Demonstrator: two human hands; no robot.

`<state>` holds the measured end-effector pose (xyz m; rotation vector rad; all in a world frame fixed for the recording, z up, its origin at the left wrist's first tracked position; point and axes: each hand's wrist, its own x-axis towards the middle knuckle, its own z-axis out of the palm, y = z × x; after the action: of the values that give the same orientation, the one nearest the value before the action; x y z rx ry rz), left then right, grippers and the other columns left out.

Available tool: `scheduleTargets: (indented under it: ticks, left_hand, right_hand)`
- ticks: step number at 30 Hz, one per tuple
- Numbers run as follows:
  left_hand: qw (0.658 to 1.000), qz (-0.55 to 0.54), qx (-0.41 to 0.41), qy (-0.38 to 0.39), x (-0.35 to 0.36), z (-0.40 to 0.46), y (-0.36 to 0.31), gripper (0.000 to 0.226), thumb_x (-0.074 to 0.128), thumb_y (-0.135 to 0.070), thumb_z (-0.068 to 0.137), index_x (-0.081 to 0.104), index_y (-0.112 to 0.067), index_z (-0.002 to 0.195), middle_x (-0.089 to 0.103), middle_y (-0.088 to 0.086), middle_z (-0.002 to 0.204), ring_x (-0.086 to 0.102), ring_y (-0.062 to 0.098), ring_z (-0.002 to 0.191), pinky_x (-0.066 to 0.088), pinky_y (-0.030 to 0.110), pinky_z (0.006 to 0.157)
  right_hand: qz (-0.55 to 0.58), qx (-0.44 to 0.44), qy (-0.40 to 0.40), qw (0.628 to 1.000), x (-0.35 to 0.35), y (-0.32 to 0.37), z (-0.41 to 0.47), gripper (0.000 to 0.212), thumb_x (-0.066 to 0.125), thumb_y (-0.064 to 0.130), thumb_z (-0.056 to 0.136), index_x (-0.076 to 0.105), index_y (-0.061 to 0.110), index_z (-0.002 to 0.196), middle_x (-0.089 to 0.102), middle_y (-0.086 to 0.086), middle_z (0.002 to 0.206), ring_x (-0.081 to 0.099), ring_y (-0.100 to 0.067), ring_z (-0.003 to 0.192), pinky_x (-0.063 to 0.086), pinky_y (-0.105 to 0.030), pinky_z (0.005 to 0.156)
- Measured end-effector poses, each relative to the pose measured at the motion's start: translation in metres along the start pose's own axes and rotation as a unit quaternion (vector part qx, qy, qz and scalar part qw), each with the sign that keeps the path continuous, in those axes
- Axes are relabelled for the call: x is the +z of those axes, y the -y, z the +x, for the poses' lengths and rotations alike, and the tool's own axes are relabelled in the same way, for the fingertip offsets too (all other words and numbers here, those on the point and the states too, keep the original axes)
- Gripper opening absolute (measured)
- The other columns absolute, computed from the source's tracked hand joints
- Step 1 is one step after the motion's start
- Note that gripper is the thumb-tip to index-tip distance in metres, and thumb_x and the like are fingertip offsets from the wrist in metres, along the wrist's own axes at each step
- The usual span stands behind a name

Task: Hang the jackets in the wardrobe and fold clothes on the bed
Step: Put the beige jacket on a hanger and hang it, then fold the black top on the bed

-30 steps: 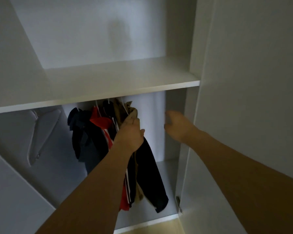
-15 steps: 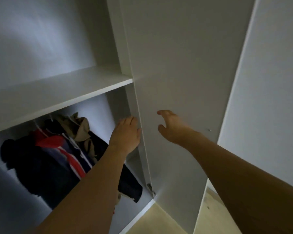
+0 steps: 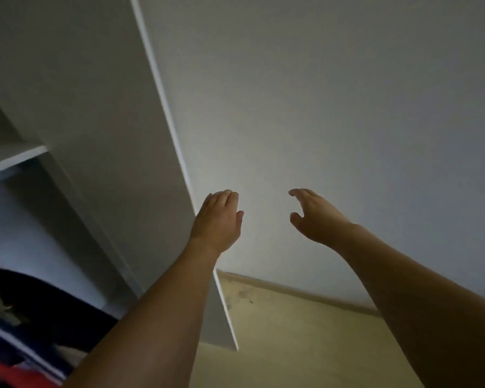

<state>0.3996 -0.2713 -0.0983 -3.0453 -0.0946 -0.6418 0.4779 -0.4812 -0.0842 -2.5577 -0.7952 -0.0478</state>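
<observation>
The white wardrobe stands open at the left, its door point(image 3: 118, 152) swung out toward me with its edge running down the middle of the view. Dark, red and white jackets point(image 3: 25, 326) hang inside at the lower left, partly cut off by the frame. My left hand point(image 3: 217, 219) is raised at the door's outer edge with fingers straight and empty; whether it touches the door I cannot tell. My right hand point(image 3: 314, 217) hovers in front of the wall, fingers loosely spread, holding nothing.
A white shelf point(image 3: 14, 158) crosses the wardrobe interior at the left. A plain grey wall point(image 3: 347, 107) fills the right side, with a skirting strip above the light wooden floor point(image 3: 291, 345).
The view has swung right, from the wardrobe interior to the door and wall. My left hand left the hanging jackets and both hands moved right, past the door's edge.
</observation>
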Motion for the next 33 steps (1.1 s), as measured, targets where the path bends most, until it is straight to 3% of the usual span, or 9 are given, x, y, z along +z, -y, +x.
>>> scheduleTargets:
  ticks: [9,18,26,33]
  left_hand:
    - [0.983,-0.102,0.149,0.025,0.046,0.025,-0.333,0.045,0.040,-0.030,0.101,0.040,-0.007,0.139,0.041,0.008,0.146,0.034,0.025,0.135,0.019,0.037,0.117]
    - [0.943,-0.141,0.281,0.105,0.085,0.027,-0.604,0.050,0.041,-0.030,0.099,0.038,-0.005,0.143,0.040,0.013,0.148,0.035,0.028,0.135,0.020,0.038,0.116]
    - [0.912,-0.168,0.349,0.132,0.095,-0.020,-0.845,0.047,0.049,-0.028,0.096,0.047,-0.003,0.136,0.048,0.017,0.140,0.045,0.033,0.125,0.026,0.037,0.110]
    - [0.891,-0.179,0.370,0.194,0.090,-0.080,-1.036,0.051,0.047,-0.029,0.097,0.041,-0.005,0.142,0.044,0.015,0.145,0.041,0.031,0.131,0.024,0.039,0.114]
  right_hand:
    - [0.000,0.154,-0.039,0.987,-0.095,-0.250,-0.186,0.055,0.048,0.021,0.095,0.032,0.012,0.146,0.035,-0.006,0.151,0.038,-0.023,0.136,0.030,-0.032,0.110]
    - [0.001,0.359,-0.076,0.930,-0.173,-0.443,-0.373,0.054,0.049,0.020,0.095,0.033,0.013,0.146,0.035,-0.007,0.151,0.041,-0.027,0.133,0.034,-0.037,0.107]
    - [0.019,0.434,-0.096,0.896,-0.238,-0.585,-0.543,0.055,0.049,0.019,0.094,0.035,0.011,0.146,0.037,-0.008,0.150,0.042,-0.026,0.132,0.034,-0.035,0.108]
    - [0.035,0.490,-0.080,0.867,-0.322,-0.713,-0.712,0.050,0.047,0.017,0.093,0.038,0.008,0.142,0.039,-0.012,0.146,0.039,-0.027,0.132,0.034,-0.034,0.105]
